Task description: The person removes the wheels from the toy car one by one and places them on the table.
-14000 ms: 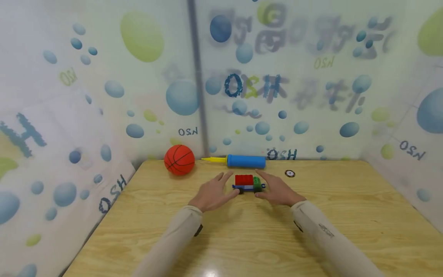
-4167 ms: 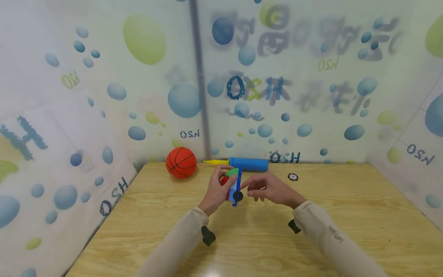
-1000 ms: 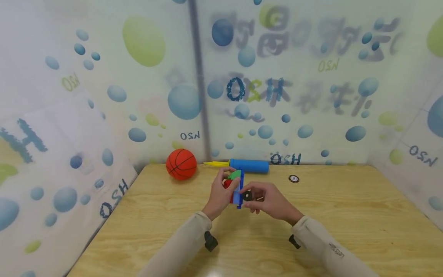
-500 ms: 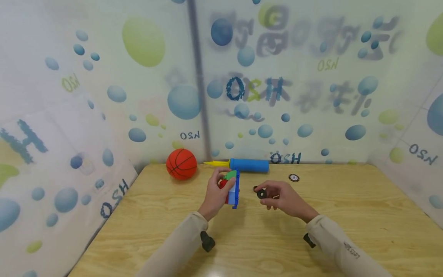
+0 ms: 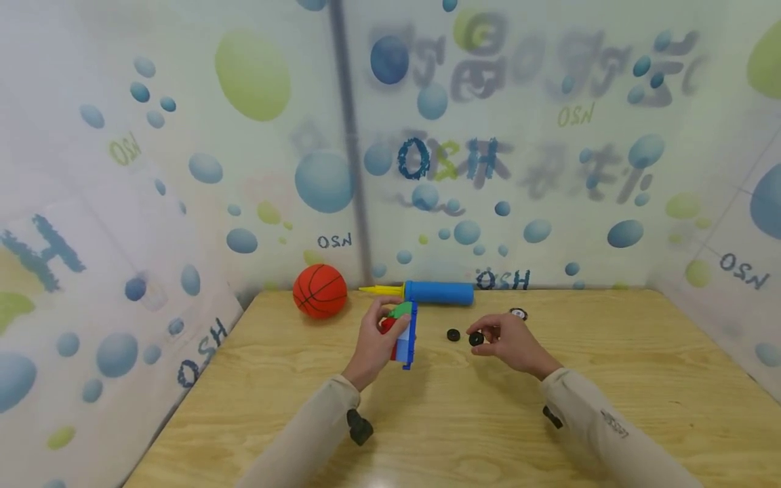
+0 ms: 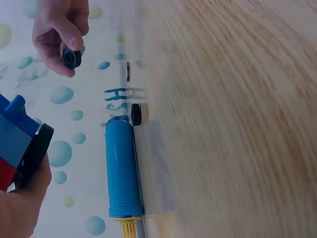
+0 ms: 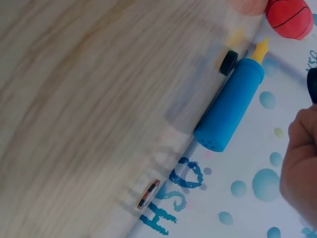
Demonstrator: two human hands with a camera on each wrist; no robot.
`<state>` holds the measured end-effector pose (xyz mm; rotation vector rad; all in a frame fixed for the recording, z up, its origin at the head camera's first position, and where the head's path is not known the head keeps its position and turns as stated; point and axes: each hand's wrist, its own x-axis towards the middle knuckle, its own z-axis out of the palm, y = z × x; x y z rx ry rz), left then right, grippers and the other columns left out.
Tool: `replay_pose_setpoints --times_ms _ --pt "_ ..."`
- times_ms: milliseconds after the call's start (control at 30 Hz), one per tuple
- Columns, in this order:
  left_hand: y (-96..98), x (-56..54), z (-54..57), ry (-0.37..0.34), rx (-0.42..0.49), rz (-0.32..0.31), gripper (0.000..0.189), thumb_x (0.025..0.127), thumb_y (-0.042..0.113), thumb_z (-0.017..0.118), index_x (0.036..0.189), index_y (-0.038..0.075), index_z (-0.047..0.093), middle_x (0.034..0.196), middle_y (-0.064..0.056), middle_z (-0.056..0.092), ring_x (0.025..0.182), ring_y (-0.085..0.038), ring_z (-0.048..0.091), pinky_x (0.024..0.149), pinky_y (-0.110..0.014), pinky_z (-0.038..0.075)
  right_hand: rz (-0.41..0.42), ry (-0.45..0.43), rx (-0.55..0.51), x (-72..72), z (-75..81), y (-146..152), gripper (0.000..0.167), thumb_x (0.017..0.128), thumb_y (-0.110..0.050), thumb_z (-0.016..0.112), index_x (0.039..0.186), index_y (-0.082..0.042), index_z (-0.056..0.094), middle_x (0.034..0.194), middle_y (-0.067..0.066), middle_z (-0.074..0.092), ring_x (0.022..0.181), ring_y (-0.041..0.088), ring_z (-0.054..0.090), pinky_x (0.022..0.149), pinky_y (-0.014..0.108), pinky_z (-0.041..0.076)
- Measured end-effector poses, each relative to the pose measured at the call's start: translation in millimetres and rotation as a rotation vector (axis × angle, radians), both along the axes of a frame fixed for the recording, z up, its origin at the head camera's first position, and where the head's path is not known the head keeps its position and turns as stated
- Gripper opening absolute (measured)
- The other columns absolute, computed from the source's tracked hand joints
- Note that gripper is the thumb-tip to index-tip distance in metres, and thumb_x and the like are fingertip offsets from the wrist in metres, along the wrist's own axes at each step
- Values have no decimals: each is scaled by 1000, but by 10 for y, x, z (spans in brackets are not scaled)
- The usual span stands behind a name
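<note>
My left hand grips a toy truck above the table, tipped on end. Its green cab is up and its blue chassis faces right. In the left wrist view, a dark wheel shows on the truck, beside the fingers. My right hand, to the right, pinches a small black wheel between thumb and fingertips. A second black wheel lies flat on the tabletop between the two hands. Part of the truck's red body is covered by my left fingers.
A red basketball sits at the back left of the wooden table. Beside it lies a blue hand pump with a yellow nozzle. Behind my right hand is a round chip, partly covered. Patterned walls stand around the table.
The truck, first standing on the table, is now in my left hand. My right hand has drawn away from it rightward with a wheel. A loose wheel now shows fully on the table.
</note>
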<state>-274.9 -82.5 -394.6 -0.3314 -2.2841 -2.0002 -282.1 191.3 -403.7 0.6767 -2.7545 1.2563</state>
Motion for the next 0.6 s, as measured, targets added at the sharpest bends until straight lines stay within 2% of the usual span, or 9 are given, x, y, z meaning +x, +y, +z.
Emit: replay_pose_setpoints --times_ms 100,300,600 --pt "-8 17 1 -9 11 -11 36 101 23 61 133 12 49 116 -20 57 83 -19 71 73 -34 62 6 -30 5 -29 -17 21 25 85 -4 77 109 -3 72 73 2 54 59 8 44 59 24 42" --pt "-18 11 25 -19 14 -29 40 101 25 60 136 10 47 118 -21 57 83 -19 72 74 -35 62 48 -25 33 -88 -23 29 23 87 -4 75 109 -3 69 77 5 57 65 10 48 58 24 43" --pt "-28 1 56 -28 7 -40 37 101 27 60 134 17 49 120 -20 58 85 -20 72 78 -36 62 81 5 174 -263 -52 6 22 86 -6 76 107 -6 68 75 3 59 66 12 49 63 28 41"
